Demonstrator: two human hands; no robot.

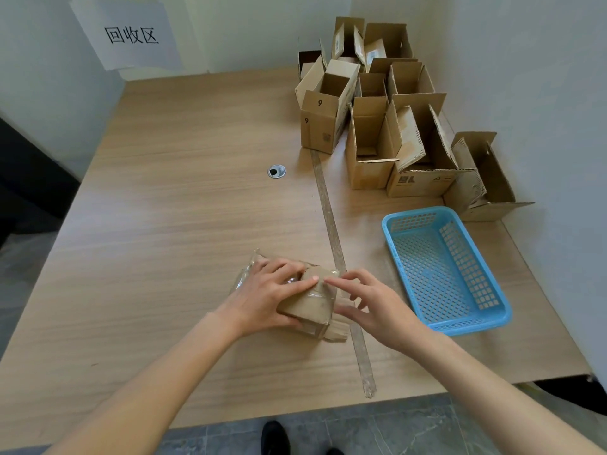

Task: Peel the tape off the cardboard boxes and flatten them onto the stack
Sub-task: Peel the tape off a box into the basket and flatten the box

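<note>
While both hands work at the near middle of the table, a blue basket sits just to their right and a long strip of clear tape lies along the tabletop, passing under or beside the box (which of the two cannot be told). The left hand grips the small cardboard box, fingers curled over its top and thumb under its near edge. The right hand has its fingers loosely spread, the forefinger tip touching the taped top edge of the box; whether it pinches any tape cannot be told. Clear tape covers parts of the box. At the far right corner stands a cluster of open boxes, well apart from the hands. A small round metal fitting is set in the wood-grain surface. White walls meet behind; a paper sign with printed characters hangs at the far left. Grey floor tiles and dark shoes show below the near edge.
</note>
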